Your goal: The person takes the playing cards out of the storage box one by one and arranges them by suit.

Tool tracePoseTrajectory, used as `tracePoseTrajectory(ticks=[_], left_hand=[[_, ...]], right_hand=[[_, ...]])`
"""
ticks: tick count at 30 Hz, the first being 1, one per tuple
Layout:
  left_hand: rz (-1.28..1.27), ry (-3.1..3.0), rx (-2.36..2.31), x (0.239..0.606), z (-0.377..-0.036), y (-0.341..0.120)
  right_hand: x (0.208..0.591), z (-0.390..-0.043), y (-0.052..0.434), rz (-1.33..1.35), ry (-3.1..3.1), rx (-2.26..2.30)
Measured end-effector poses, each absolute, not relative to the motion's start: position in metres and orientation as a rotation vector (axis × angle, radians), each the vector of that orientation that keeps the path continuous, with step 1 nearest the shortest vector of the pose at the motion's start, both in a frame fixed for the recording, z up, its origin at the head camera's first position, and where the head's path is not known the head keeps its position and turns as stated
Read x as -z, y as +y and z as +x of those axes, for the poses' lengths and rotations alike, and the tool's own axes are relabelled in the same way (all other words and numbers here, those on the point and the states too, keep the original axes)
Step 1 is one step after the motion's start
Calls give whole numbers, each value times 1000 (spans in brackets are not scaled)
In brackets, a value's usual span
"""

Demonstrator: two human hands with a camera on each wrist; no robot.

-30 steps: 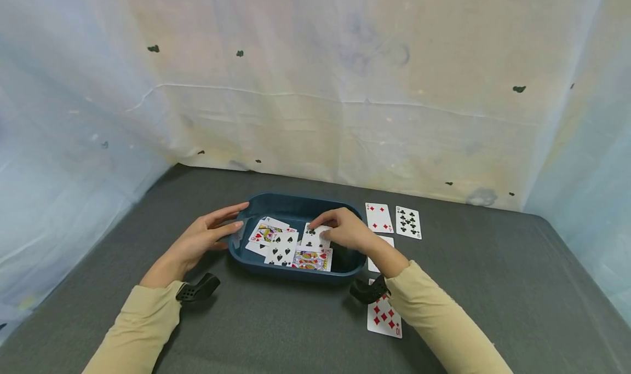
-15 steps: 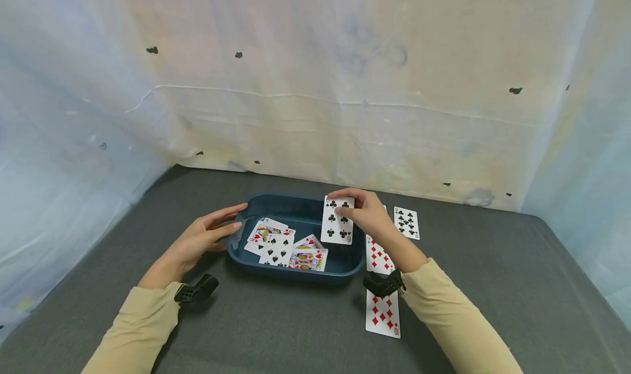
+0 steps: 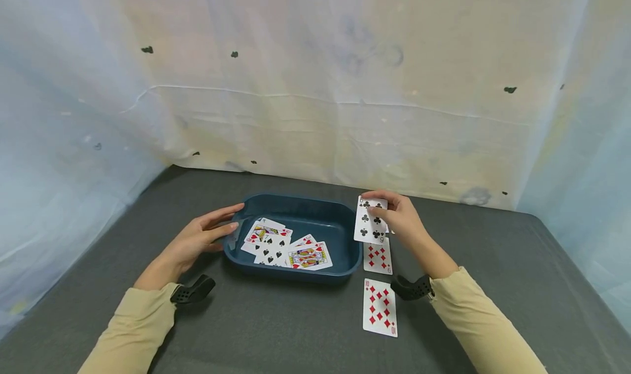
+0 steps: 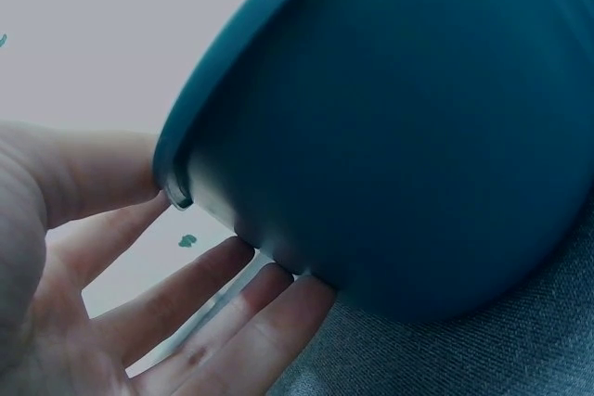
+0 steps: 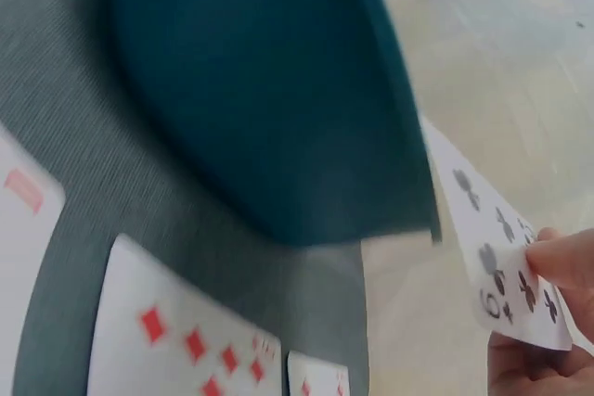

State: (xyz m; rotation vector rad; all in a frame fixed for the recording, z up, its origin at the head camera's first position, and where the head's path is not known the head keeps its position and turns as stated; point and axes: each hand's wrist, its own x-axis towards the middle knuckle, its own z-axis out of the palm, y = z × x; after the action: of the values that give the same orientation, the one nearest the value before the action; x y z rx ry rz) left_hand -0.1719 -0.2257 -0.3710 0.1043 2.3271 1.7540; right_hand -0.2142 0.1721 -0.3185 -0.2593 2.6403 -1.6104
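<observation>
A dark blue tray (image 3: 296, 204) sits on the grey table and holds several face-up playing cards (image 3: 286, 248). My left hand (image 3: 204, 237) rests with straight fingers against the tray's left wall; in the left wrist view the fingers (image 4: 223, 322) touch the tray's outside (image 4: 408, 136). My right hand (image 3: 401, 218) pinches a six of clubs (image 3: 370, 220) above the table, just right of the tray. In the right wrist view the six of clubs (image 5: 506, 248) sits beside the tray wall (image 5: 269, 90).
Diamond cards lie in a column right of the tray: one (image 3: 378, 256) under the held card and a ten of diamonds (image 3: 379, 307) nearer me. A pale cloth backdrop (image 3: 315, 89) closes off the table's far side.
My right hand lifted the six of clubs out of the tray and carried it right, past the tray's edge. The left hand stayed on the tray.
</observation>
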Motion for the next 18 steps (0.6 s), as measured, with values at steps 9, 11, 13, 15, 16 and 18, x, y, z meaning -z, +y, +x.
tracePoseTrajectory(ticks=[9,11,13,15,16,18], left_hand=[[90,2322,-1748,370,-172,-227],[85,2319,-1749,370,-172,-227],[80,2320,-1745,370,-171,-226],[78,2319,-1745,369,-171,-226],[76,2318,-1745,369,-171,-226],[74,2316,-1743,368,-171,-225]], right_hand=[[329,-208,205,-195,2647,1572],[333,-207,213,-173,2663,1530],[339,-206,221,-150,2676,1490],[344,-205,230,-127,2686,1460],[347,-205,234,-126,2691,1448],[351,-203,241,-125,2696,1435]])
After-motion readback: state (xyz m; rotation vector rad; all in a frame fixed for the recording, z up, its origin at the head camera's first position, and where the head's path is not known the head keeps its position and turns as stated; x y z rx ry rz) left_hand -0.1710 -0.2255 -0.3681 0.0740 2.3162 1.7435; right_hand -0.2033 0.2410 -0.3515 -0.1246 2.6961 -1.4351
